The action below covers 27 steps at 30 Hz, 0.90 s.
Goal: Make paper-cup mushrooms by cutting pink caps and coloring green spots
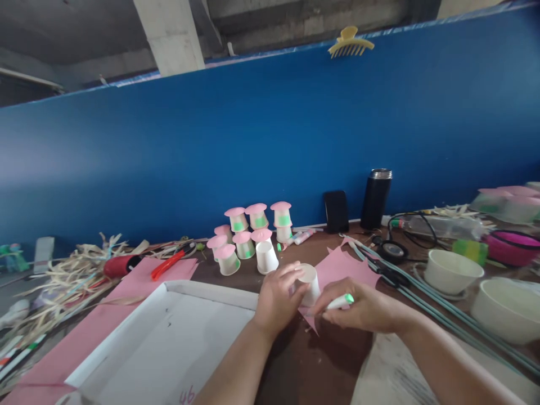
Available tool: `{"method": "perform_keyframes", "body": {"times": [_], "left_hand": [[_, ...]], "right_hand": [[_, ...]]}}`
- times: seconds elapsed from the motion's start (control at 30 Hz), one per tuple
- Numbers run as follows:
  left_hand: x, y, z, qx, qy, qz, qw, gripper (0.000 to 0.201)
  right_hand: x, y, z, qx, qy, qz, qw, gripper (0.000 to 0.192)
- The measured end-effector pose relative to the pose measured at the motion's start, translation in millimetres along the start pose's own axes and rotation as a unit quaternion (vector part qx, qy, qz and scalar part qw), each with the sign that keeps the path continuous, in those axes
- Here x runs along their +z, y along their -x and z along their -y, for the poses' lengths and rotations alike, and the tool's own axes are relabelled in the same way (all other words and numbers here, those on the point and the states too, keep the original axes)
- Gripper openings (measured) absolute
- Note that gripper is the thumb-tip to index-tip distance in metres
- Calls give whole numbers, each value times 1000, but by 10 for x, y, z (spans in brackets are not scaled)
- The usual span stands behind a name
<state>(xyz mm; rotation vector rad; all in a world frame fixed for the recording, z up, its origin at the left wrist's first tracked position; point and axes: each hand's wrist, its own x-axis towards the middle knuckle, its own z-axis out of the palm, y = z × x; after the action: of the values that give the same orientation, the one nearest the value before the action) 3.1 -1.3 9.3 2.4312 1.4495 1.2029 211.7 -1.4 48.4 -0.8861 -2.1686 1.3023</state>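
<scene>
Left hand (278, 295) grips upturned paper cup (309, 283) on pink sheet (343, 269); right hand (365, 309) pinches marker (340, 302) at cup's base. Tray (169, 337) close left; bowls (451, 271) right.

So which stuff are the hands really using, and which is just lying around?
In use:
left hand holding the paper cup
right hand with the pen
pink paper under the cup

Lying about:
flask
phone
bowls
scissors
white tray
finished pink-topped cups
</scene>
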Motion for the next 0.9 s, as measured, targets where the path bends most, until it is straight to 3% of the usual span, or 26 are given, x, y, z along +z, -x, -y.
{"method": "perform_keyframes", "body": {"times": [0.1,0.27,0.63,0.9], "left_hand": [[-7,-8,1,-4,10,3,1000,30],[-19,-22,-13,-7,23,9,1000,30],[-60,-23,-45,-9,20,14,1000,31],[-58,-18,-45,-6,16,13,1000,30]], "right_hand": [[84,-25,33,-52,123,2,991,28],[122,-57,33,-101,183,20,978,37],[234,-130,-71,-131,242,33,961,42],[254,-155,-95,-141,246,32,958,33]]}}
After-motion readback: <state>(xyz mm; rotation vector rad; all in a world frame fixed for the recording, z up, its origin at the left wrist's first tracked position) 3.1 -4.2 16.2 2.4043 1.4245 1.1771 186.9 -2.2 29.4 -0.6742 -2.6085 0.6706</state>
